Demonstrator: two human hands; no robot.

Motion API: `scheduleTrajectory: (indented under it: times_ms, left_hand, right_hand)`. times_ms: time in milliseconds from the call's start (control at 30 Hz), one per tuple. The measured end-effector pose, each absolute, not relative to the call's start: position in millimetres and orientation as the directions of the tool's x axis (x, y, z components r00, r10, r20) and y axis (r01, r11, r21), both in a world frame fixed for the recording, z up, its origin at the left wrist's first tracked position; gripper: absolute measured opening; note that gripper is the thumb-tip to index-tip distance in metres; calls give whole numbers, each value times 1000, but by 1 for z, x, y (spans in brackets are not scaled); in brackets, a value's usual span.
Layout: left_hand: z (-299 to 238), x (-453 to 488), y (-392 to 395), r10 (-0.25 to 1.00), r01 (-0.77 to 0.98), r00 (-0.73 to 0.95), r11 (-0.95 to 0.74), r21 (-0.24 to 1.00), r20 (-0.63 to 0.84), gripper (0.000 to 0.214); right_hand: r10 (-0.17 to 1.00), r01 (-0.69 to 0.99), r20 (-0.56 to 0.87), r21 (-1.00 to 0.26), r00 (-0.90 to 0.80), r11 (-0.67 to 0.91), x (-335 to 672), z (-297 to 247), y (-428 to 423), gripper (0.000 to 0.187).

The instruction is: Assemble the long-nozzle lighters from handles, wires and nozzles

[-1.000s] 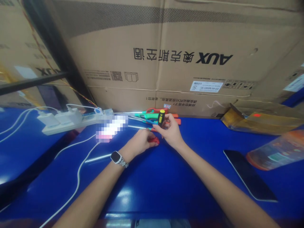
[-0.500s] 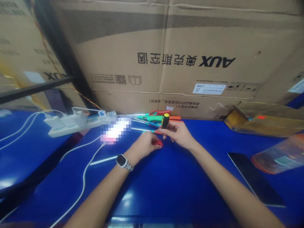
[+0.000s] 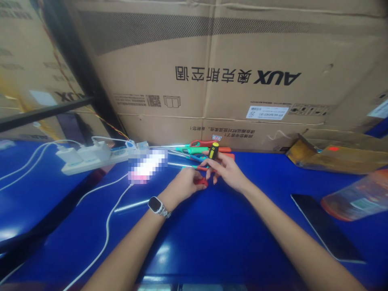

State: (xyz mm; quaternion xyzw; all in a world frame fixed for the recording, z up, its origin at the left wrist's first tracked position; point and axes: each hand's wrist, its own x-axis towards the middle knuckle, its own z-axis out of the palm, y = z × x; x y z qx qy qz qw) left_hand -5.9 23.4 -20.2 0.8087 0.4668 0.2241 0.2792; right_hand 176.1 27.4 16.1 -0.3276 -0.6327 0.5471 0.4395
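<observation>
My left hand (image 3: 184, 186) is closed around a long-nosed lighter, resting low over the blue table. The lighter's red handle end (image 3: 202, 182) shows past my fingers, and a thin metal rod reaches out to the left from under the wrist. Between the fingers of my right hand (image 3: 226, 171) is a screwdriver (image 3: 214, 151) with a yellow and black handle, tilted, butt end up. Its tip is hidden behind my fingers, close to the red handle. Several more lighters lie behind my hands, among them a green one (image 3: 195, 150) and a red one (image 3: 203, 143).
Left of my hands is a glowing pixelated lamp-like object (image 3: 148, 165) with a white cable. A power strip (image 3: 91, 160) with plugs lies beyond it. At the right are a black phone-like slab (image 3: 325, 226) and a clear plastic jar (image 3: 357, 198). Large cardboard boxes (image 3: 157, 60) stand behind.
My right hand has shifted slightly, and the screwdriver handle now leans more, with its fingers turned around it. My left hand stays in place on the lighter.
</observation>
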Motion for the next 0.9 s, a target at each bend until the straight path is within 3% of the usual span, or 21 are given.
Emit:
scheduleTrajectory:
  times_ms: [133,267,400,533,700,900]
  left_hand:
    - [-18,-5,22,877,629,471,-407,662,92,13]
    - [-17,-5,21,879,640,463,-420,644,114,12]
    - [-17,-5,20,879,615,462,-416,670,121,15]
    - [-16,-5,20,863,603,491,-435,669,119,20]
    - [-20,-4,21,873,623,473,-426,656,118,18]
    - [-20,-5,22,875,629,473,-416,657,101,12]
  right_hand:
    - [851,-18,183,-980,-491,200,185,22,29,40]
    - [911,61,272,-951,-311,305,175,14,30,33]
    - [948,27,286,-956,-140,292,161,5,28,36]
    - [941,-48,213,-977,-264,208,160,6,25,46]
    - [859,-48,137,-990,-493,130,177,14,27,42]
    - [914,49,226,-965,-336,256,176,11,31,34]
